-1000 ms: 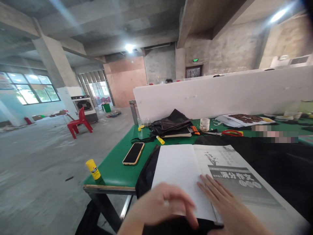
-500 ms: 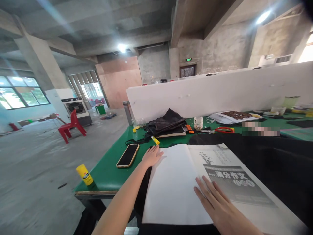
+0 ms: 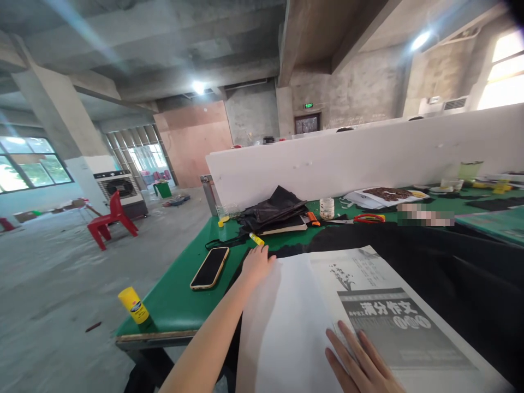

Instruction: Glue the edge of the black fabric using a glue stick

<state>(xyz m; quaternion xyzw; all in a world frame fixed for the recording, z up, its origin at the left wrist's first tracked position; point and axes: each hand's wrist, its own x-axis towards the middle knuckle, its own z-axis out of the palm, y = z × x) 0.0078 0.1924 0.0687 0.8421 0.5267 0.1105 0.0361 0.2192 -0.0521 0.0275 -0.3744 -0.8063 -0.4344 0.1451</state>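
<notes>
Open white paperback booklet (image 3: pixel 327 311) lying flat on black cloth (image 3: pixel 458 273) spread over the green tabletop (image 3: pixel 180 295), near the front edge; printed grey title page (image 3: pixel 393 322) facing up on the right, blank white leaf (image 3: pixel 286 322) on the left, bowed slightly upward and half lifted.

Left hand (image 3: pixel 257 265) reaching forward to the far left corner of the blank leaf, fingers on its edge; grip narrow, looks pinched lightly on the paper, though exact contact hard to make out. Right hand (image 3: pixel 360 363) pressed flat on the spread near the spine, fingers splayed, palm down, grip wide and holding nothing, only pinning the pages.

Black smartphone in a tan case (image 3: pixel 210 267) just left of the left hand; small yellow marker (image 3: pixel 257 239) just beyond the fingertips; yellow glue stick (image 3: pixel 133 305) upright at the tabletop's near corner; folded black fabric bundle (image 3: pixel 272 210) further back, white partition board (image 3: pixel 368 155) behind.

Step in hand, by judgement: turning or smoothing the blank leaf while the other side is held down. Next move calls for a gentle pull at the corner, steady downward pressure at the spine, and care not to crease the bowed sheet.
</notes>
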